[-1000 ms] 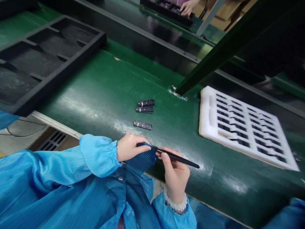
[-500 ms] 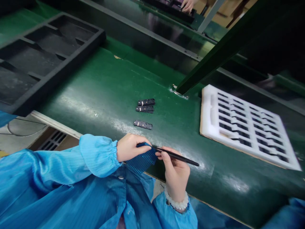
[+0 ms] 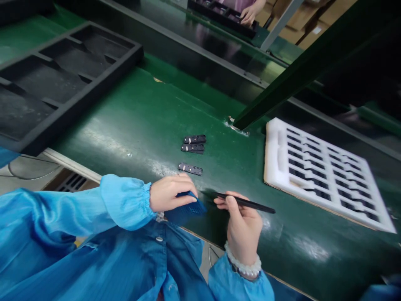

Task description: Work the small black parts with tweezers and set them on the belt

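My left hand (image 3: pixel 171 193) is closed on a folded dark blue dotted cloth (image 3: pixel 186 211) at the near edge of the green belt (image 3: pixel 131 121). My right hand (image 3: pixel 242 225) pinches black tweezers (image 3: pixel 247 204), whose tips point left and sit a short gap away from the cloth. Three small flat black parts lie on the belt just beyond my hands: one alone (image 3: pixel 190 169) and a pair side by side (image 3: pixel 193 144) farther back.
A white foam tray (image 3: pixel 326 171) with rows of slots lies at the right. A black compartment tray (image 3: pixel 56 79) sits at the upper left. A dark green bar (image 3: pixel 282 79) slants across the belt. Another person's hand (image 3: pixel 249 14) works at a tray far back.
The tweezers have drawn back to the right, out of the cloth. My left hand has lowered with the cloth. The view shifted slightly.
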The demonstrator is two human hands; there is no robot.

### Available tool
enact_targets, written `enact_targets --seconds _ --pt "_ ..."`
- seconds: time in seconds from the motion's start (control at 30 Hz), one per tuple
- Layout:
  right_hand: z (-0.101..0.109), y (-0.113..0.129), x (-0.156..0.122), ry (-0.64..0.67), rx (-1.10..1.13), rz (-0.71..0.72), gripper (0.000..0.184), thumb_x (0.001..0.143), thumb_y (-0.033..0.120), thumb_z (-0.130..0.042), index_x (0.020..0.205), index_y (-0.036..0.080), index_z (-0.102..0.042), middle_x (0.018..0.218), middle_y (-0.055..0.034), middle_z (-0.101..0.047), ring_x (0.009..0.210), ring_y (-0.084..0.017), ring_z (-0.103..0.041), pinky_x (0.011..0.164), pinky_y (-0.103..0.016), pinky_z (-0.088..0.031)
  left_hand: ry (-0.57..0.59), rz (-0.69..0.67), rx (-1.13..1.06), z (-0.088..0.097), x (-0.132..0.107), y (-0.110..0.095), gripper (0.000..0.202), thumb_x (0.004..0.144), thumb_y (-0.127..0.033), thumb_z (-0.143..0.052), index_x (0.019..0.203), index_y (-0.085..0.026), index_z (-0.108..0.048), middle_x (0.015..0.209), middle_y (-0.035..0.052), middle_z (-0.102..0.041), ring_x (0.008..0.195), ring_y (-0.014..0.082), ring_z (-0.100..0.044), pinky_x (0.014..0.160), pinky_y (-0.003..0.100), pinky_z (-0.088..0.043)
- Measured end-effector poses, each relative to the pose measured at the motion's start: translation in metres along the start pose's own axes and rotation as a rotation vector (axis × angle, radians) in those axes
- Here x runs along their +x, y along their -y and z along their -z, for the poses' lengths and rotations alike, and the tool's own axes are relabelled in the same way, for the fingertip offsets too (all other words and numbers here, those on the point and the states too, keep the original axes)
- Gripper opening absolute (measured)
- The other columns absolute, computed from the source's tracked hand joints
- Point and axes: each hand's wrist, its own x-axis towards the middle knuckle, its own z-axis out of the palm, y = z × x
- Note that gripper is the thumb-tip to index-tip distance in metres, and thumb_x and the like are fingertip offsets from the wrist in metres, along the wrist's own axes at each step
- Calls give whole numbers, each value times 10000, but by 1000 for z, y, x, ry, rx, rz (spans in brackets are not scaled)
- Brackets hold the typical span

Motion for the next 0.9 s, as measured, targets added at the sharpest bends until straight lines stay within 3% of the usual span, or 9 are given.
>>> enact_targets --seconds 0.07,0.17,0.37,0.9 --pt "-5 3 15 15 -18 2 290 740 398 -703 870 139 -679 678 -51 -717 594 -156 -691 556 -254 -563 28 -129 126 13 1 8 175 911 -267 -492 891 -184 -645 1139 69 -647 1138 203 -540 1003 327 -380" --pt "-19 6 36 55 -35 8 335 720 439 -705 862 137 -678 687 -51 -714 595 -163 -691 550 -268 -559 72 -150 230 26 2 20 171 914 -258 -481 903 -191 -637 1295 77 -564 1284 234 -428 1045 386 -342" --pt "-40 7 52 106 -84 -13 347 703 457 -710 843 141 -676 681 -43 -711 610 -162 -691 557 -264 -550 84 -157 262 25 1 27 200 923 -265 -459 905 -175 -637 1246 92 -602 1243 229 -485 1019 382 -376" --pt "-47 11 52 143 -182 -32 396 676 512 -702 822 145 -678 699 -61 -721 586 -166 -678 515 -260 -519 68 -138 303 22 1 25 194 921 -256 -468 883 -169 -638 1237 76 -610 1229 238 -493 997 394 -381"
